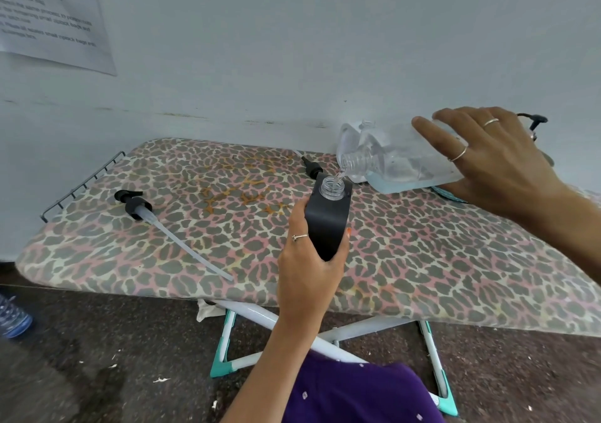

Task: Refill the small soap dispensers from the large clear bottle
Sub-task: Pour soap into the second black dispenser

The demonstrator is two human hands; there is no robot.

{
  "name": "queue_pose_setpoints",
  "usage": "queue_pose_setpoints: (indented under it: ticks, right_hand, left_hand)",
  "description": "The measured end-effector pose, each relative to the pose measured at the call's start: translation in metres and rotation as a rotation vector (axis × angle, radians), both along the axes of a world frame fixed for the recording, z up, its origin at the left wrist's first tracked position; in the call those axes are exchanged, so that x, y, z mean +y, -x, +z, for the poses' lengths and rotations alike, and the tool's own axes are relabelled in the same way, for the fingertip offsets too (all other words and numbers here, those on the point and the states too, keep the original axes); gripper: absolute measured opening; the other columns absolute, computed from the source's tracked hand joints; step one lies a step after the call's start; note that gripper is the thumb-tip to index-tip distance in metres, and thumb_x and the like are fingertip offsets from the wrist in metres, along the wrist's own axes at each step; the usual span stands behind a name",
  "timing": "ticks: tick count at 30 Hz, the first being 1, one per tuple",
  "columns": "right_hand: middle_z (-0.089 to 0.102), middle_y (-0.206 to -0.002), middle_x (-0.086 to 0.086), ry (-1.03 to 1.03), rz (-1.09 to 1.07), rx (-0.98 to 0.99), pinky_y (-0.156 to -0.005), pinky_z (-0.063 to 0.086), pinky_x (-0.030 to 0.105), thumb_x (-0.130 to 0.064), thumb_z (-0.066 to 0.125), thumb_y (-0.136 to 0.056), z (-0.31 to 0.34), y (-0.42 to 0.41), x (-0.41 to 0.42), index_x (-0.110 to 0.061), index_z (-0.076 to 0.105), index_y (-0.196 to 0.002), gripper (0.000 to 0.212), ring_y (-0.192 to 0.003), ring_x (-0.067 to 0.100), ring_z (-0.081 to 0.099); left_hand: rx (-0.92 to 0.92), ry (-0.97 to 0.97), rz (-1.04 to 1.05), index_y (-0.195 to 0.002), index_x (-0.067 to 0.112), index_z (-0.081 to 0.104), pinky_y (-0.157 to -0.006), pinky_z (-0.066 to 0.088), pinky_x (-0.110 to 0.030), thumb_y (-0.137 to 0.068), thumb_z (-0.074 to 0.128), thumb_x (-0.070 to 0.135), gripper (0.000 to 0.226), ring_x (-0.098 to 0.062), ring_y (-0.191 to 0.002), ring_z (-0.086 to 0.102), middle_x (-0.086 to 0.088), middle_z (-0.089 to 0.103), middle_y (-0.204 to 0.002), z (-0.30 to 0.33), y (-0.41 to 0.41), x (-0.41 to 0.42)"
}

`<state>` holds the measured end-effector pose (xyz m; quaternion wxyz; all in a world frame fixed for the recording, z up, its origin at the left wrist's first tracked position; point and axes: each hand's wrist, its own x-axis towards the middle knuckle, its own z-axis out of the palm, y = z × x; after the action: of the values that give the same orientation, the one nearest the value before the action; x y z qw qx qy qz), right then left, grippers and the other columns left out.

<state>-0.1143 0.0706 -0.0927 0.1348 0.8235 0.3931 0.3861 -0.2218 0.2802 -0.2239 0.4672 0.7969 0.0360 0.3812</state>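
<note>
Tilting the large clear bottle (400, 159) (label unreadable), right hand (497, 165) pours into left hand (309, 260)'s gripped black dispenser (327, 224)

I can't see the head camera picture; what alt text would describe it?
A right hand tips a large clear bottle, pouring liquid into a black soap dispenser gripped by the left hand above a leopard-print ironing board. Two pump heads lie on it: one left, another behind the dispenser.

Leopard-print ironing board (422, 260) on crossed white legs with teal feet (224, 367). Lying on its cover: black pump head (133, 203) with long clear tube at left, second black pump (310, 167) near the far edge.
</note>
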Motion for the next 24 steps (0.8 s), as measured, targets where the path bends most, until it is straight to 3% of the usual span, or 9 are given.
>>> queue_pose_setpoints:
  ticks: [16, 24]
  right_hand:
    - [0.056, -0.119, 0.029, -0.011, 0.015, -0.002, -0.081, 0.045, 0.056, -0.024, 0.08, -0.071, -0.0029, 0.0006, 0.0033, -0.011, 0.036, -0.137, 0.08, -0.101, 0.048, 0.059]
    - [0.056, -0.12, 0.029, 0.0, -0.008, 0.022, -0.082, 0.044, 0.057, -0.023, 0.086, -0.064, -0.0031, 0.0022, 0.0024, -0.011, 0.036, -0.138, 0.09, -0.102, 0.048, 0.058]
  left_hand:
    - [0.01, 0.015, -0.002, -0.132, 0.029, 0.029, -0.069, 0.049, -0.005, -0.08, 0.069, 0.037, 0.066, -0.013, -0.093, 0.064, -0.005, 0.062, -0.113, 0.0005, 0.0004, 0.0003]
    - [0.009, 0.013, -0.006, -0.136, 0.021, 0.031, -0.072, 0.051, -0.008, -0.081, 0.069, 0.037, 0.068, -0.014, -0.097, 0.064, -0.005, 0.061, -0.116, -0.0002, -0.0002, 0.0002]
